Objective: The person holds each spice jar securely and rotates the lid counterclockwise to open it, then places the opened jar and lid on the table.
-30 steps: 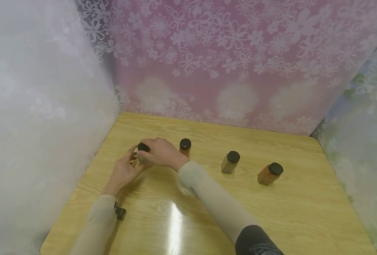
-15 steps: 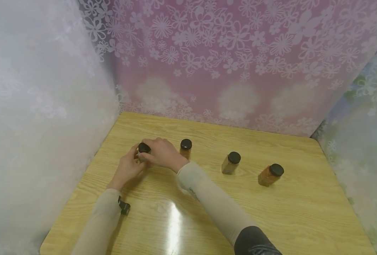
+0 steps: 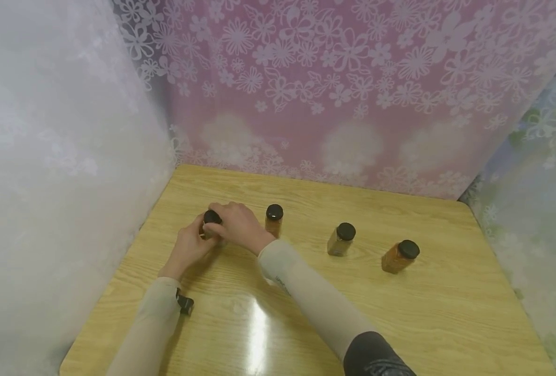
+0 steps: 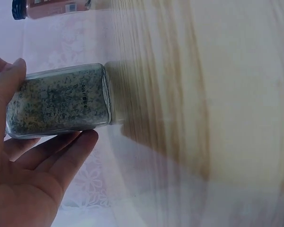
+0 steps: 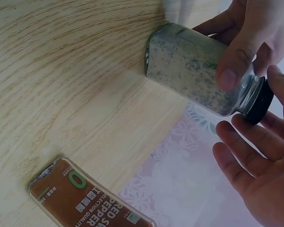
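Note:
A square glass spice jar (image 4: 59,101) (image 5: 184,64), filled with pale seasoning flecked dark green, stands upright at the left of the table. Its black cap (image 3: 212,217) (image 5: 260,103) is on the neck. My left hand (image 3: 189,249) (image 4: 33,184) grips the jar's body, thumb on one side and fingers on the other. From above, my right hand (image 3: 240,225) (image 5: 267,163) pinches the cap between thumb and fingers. Whether the base touches the table cannot be told for certain. In the head view the two hands cover most of the jar.
Just right of the hands stands a jar of red-brown powder (image 3: 273,224), labelled red sweet pepper in the right wrist view. Farther right are a greyish-brown spice jar (image 3: 340,242) and an orange-red one (image 3: 397,258), both black-capped. Floral curtains (image 3: 278,94) surround the wooden table (image 3: 447,313).
My left hand has moved slightly forward and right, and its fingers have come closer round the jar. The right hand stays at the cap. The other jars have not moved.

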`<state>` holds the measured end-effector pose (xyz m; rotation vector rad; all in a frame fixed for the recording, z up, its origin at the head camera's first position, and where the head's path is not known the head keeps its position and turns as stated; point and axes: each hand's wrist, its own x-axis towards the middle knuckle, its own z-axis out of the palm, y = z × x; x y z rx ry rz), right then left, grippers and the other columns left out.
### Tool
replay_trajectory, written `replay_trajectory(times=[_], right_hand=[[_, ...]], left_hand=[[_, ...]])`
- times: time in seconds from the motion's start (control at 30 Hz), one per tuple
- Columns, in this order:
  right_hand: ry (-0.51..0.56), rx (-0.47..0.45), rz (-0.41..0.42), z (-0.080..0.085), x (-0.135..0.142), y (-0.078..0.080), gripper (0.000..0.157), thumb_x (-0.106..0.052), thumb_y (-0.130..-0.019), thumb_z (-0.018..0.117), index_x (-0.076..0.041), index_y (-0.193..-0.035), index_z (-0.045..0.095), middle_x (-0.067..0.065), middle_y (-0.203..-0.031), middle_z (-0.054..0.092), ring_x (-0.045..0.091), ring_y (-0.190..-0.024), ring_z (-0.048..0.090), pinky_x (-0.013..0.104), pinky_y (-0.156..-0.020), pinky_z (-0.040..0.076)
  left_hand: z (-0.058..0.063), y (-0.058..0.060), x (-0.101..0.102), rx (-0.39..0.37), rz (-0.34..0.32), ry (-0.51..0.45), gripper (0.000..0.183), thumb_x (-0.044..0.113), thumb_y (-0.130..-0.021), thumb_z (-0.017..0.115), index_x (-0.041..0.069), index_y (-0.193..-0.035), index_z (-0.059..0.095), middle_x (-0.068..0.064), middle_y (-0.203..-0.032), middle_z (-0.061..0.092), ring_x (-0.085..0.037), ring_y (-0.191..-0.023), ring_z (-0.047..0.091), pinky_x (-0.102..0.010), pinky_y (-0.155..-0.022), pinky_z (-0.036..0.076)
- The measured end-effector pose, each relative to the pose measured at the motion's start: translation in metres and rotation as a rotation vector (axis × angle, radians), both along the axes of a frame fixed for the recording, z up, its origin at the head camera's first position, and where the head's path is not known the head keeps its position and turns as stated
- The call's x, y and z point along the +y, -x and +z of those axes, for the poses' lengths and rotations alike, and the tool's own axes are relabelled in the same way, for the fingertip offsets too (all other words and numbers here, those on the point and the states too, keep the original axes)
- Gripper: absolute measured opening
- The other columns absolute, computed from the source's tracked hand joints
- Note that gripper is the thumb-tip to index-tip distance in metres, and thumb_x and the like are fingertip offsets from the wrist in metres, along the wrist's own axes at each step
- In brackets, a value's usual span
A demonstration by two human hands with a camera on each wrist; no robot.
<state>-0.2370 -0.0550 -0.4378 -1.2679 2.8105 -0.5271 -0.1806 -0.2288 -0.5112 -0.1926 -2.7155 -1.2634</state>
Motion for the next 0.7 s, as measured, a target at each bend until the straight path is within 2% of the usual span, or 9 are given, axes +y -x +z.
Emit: replay_trajectory(times=[0.33,0.5,0.7], right_hand=[[-0.012,0.048,-0.008,-0.0012,-0.0036,0.0017,0.056,-0.047,-0.106,0.062,-0.009,-0.147,0.06,0.011,-0.127,0.076,0.023,-0.11,0.073,0.034,-0.088,0.061],[-0.019,0.036,-0.001,0.0009,-0.0035,0.0016,0.053,-0.043,-0.107,0.062,-0.008,-0.147,0.061,0.011,-0.131,0.075,0.027,-0.12,0.069,0.038,-0.094,0.06],[-0.028,-0.004,0.007,0.0005,-0.0037,0.002,0.053,-0.041,-0.109,0.059,-0.008,-0.15,0.057,0.012,-0.135,0.072,0.028,-0.127,0.066,0.036,-0.097,0.059]], left_hand=[[0.0001,0.0017,0.0006,0.011,0.021,0.009,0.058,0.017,-0.098,0.074,-0.003,-0.147,0.051,-0.033,-0.125,0.07,-0.048,-0.111,0.072,-0.057,-0.09,0.062],[-0.0002,0.0016,0.0009,0.012,0.007,0.007,0.058,0.015,-0.098,0.075,-0.004,-0.148,0.05,-0.032,-0.123,0.071,-0.046,-0.109,0.072,-0.057,-0.09,0.062],[0.0006,0.0001,0.0009,-0.007,0.006,0.004,0.056,0.016,-0.099,0.074,-0.003,-0.146,0.051,-0.034,-0.124,0.07,-0.049,-0.11,0.072,-0.059,-0.089,0.062]])
